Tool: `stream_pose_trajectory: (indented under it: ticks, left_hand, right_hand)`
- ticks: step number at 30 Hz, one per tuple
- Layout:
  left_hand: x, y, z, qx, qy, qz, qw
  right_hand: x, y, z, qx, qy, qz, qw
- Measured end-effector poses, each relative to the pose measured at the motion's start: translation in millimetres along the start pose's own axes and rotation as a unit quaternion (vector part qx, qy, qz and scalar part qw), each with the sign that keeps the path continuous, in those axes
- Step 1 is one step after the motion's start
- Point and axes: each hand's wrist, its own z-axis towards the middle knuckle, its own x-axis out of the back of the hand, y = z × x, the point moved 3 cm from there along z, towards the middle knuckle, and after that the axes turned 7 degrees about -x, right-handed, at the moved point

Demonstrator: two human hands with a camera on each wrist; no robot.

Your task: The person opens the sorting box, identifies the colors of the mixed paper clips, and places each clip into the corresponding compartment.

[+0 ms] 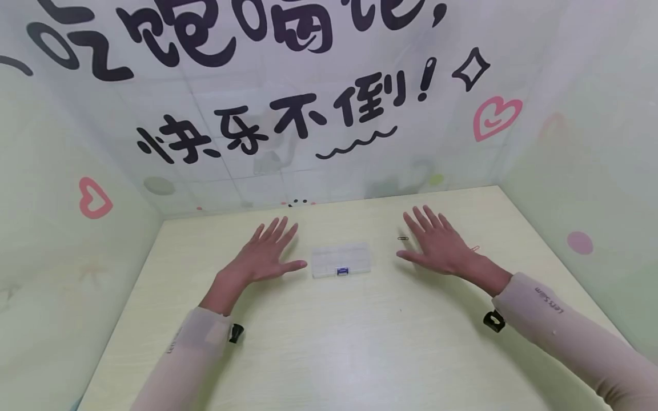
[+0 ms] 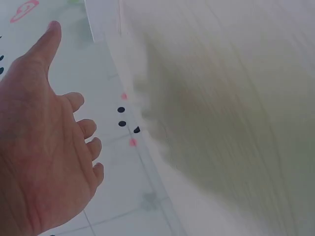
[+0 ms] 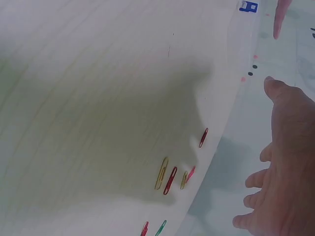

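Both hands are held out over a pale wooden table with fingers spread and nothing in them. My left hand [image 1: 264, 254] is to the left of a clear plastic box [image 1: 329, 260], its thumb pointing toward the box. The box has a small blue latch [image 1: 342, 271] at its front edge and looks closed. On the box's other side is my right hand [image 1: 437, 245], above several scattered paper clips. In the right wrist view a gold clip [image 3: 161, 173], a dark red clip [image 3: 170, 181], a pink clip [image 3: 191, 173] and a green clip [image 3: 161, 228] lie below it.
The table [image 1: 339, 348] meets a white back wall [image 1: 288, 177] with large black lettering. Pale side walls [image 1: 591, 171] enclose it left and right. Black wrist straps [image 1: 494, 321] show under both sleeves.
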Motion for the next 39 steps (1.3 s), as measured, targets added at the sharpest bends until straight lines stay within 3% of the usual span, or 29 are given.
stream_pose_trajectory:
  ticks: [6, 14, 29, 39]
  left_hand:
    - [-3.2, 12.2, 6.7, -0.034, -0.012, 0.003, 0.9993]
    - [-7.8, 26.9, 15.1, -0.087, -0.024, -0.014, 0.9958]
    - [-13.4, 42.7, 25.5, -0.121, -0.044, -0.035, 0.991]
    - [-15.9, 46.1, 32.5, -0.123, -0.046, -0.048, 0.9901]
  right_hand:
    - [-2.0, -12.2, -0.4, 0.034, 0.008, 0.005, 0.999]
    - [-2.4, -30.9, -0.7, 0.093, 0.054, 0.01, 0.994]
    - [-15.2, -66.9, 0.5, 0.201, 0.117, 0.035, 0.972]
    - [-26.5, -89.9, 6.8, 0.24, 0.136, 0.06, 0.959]
